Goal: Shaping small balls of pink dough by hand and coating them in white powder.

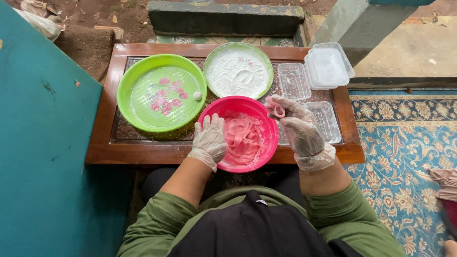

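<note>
Fingers of right hand (299, 124) pinching pink dough strip (276, 111) above pink bowl (269, 124); left hand (210, 139) fingers spread open on rim

Green tray (128, 81), floured plate (238, 71), clear plastic boxes (328, 66), patterned rug (404, 138)

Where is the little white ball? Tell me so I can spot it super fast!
Look at the low wooden table and find the big lime-green tray at its left end. The little white ball sits at that tray's right edge, next to the white floury plate. It is the only round white piece there; the other bits on the tray are flat and pink.
</note>
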